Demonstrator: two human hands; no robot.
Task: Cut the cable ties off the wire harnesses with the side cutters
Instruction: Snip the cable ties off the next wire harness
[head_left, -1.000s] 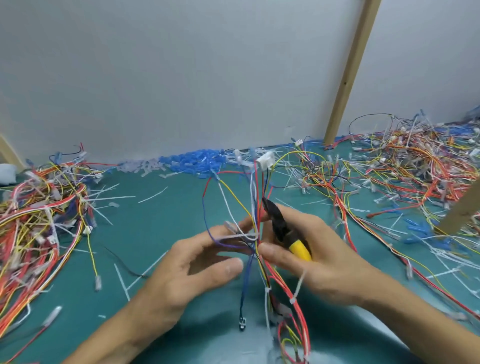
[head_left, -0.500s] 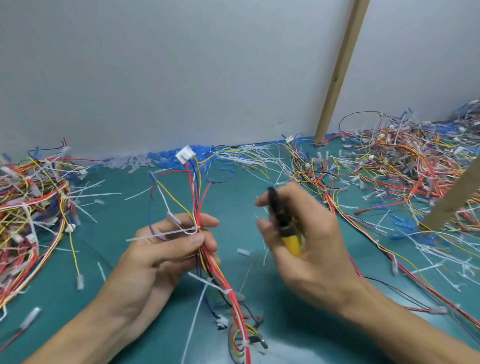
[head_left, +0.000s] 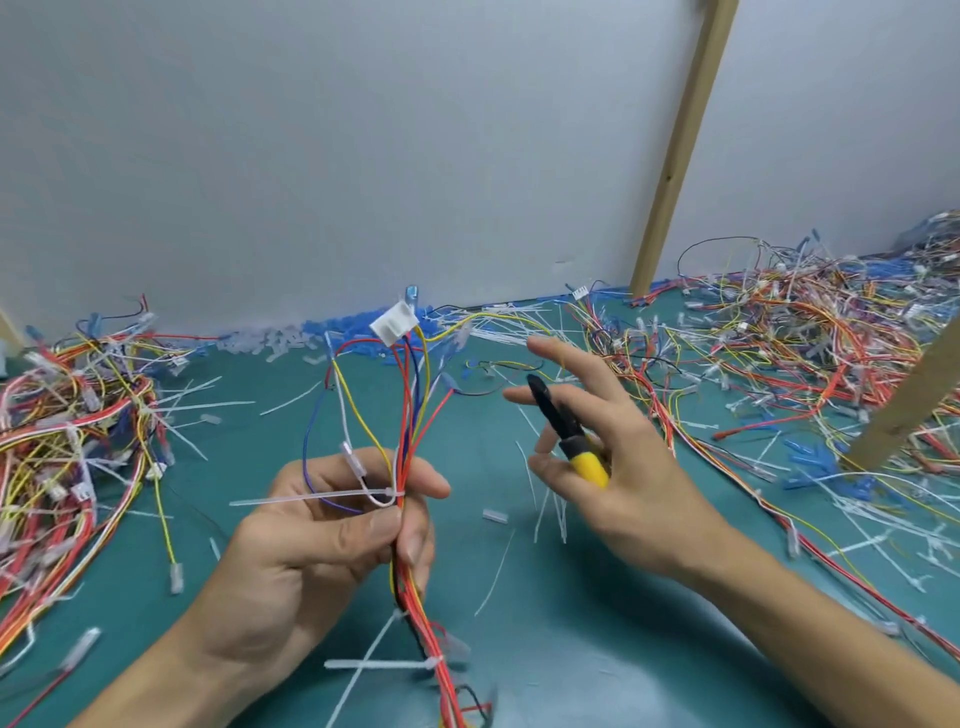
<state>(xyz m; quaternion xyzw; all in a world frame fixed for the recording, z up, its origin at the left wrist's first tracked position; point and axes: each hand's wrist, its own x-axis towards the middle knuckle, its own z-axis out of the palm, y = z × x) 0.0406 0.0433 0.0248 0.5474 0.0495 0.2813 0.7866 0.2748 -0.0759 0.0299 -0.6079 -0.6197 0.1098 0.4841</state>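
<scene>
Plain pale grey wall (head_left: 311, 156), unbroken and evenly lit, meeting the rear edge of a table (head_left: 571, 639) surfaced in teal. A light wooden batten (head_left: 681, 145) rises from the table close to the wall, leaning slightly right toward its top and running out of view. A second batten (head_left: 914, 408) crosses the right edge at a steeper slant, nearer the camera. Light soft and diffuse; shadows on the teal surface faint

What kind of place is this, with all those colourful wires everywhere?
Probably a workbench in a wiring or electronics workshop. Heaps of wire harnesses lie on both sides of the green table, snipped cable ties litter it, and the right hand holds yellow-handled side cutters.
</scene>
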